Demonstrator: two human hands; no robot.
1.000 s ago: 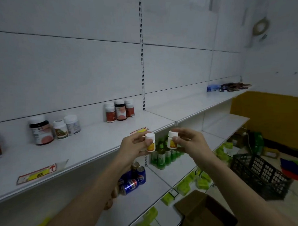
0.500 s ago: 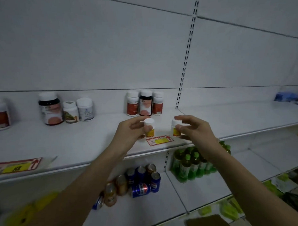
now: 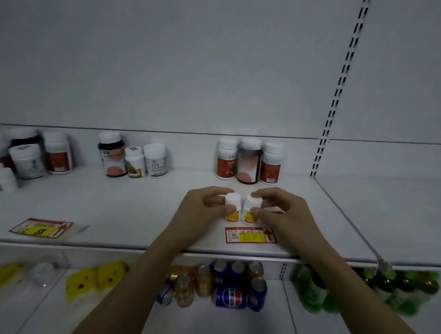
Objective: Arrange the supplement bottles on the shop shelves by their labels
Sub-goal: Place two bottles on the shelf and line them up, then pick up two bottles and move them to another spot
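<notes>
Two small white bottles with yellow labels stand side by side on the white shelf (image 3: 141, 209), just behind a red and yellow price tag (image 3: 250, 235). My left hand (image 3: 203, 212) grips the left small bottle (image 3: 233, 208) between thumb and fingers. My right hand (image 3: 281, 212) grips the right small bottle (image 3: 251, 209) the same way. Behind them, against the back wall, stands a group of three red-labelled bottles (image 3: 249, 160).
Further left on the shelf stand three mixed bottles (image 3: 134, 157) and several more bottles (image 3: 29, 156) at the far left. A second price tag (image 3: 41, 228) lies at the shelf's front left. Below are soda cans (image 3: 218, 284), green bottles (image 3: 368, 291) and yellow packs (image 3: 96, 281).
Both hands have carried the two small bottles from in front of the shelf edge down onto the shelf behind the price tag. The view has turned left and closer.
</notes>
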